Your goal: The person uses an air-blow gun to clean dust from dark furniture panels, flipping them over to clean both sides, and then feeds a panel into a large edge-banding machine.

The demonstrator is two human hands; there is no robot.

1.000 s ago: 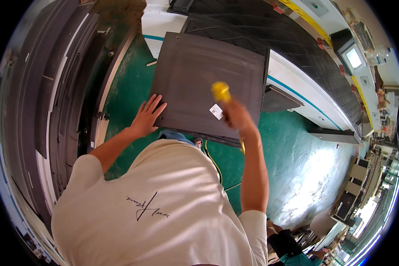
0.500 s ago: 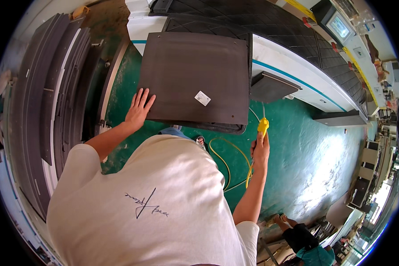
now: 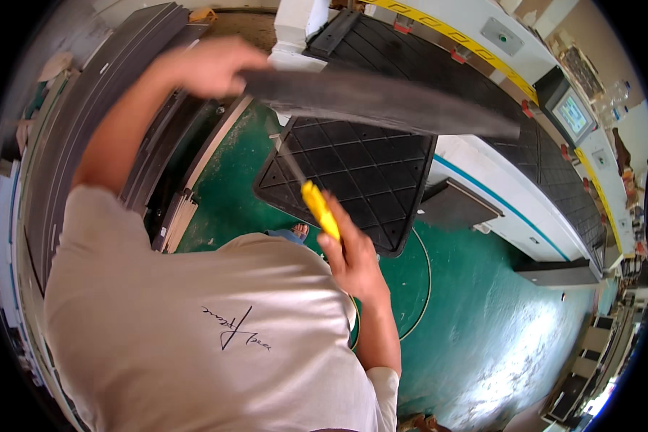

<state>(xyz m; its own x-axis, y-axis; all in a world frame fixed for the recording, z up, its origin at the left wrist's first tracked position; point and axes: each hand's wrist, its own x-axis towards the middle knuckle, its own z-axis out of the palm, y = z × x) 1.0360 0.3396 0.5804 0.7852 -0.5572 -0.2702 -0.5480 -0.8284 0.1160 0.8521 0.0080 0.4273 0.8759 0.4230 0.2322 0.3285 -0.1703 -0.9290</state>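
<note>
Dark brown panel point(image 3: 389, 102), blurred and tilted nearly edge-on to you, stretches across the far side of the black counter point(image 3: 353, 169); you cannot tell whether its lower edge touches that grooved top. Your left grip point(image 3: 219, 66), out past the counter's far left corner, is closed on the panel's left end, though blur hides the exact set of the fingers. Your right grip point(image 3: 354, 263), by the counter's near edge, is wrapped round a yellow air gun point(image 3: 320, 209), its slim nozzle point(image 3: 293, 164) aimed toward the counter's far left corner. Near the counter's right corner, on your side, a thin hose point(image 3: 429, 273) curves over the green floor point(image 3: 468, 309). Right of the counter you have a smaller dark board point(image 3: 459, 203) against the white machine side point(image 3: 493, 169). Well left of the counter stand long dark boards point(image 3: 115, 93), and your sandalled foot point(image 3: 300, 230) shows just beside its near edge
</note>
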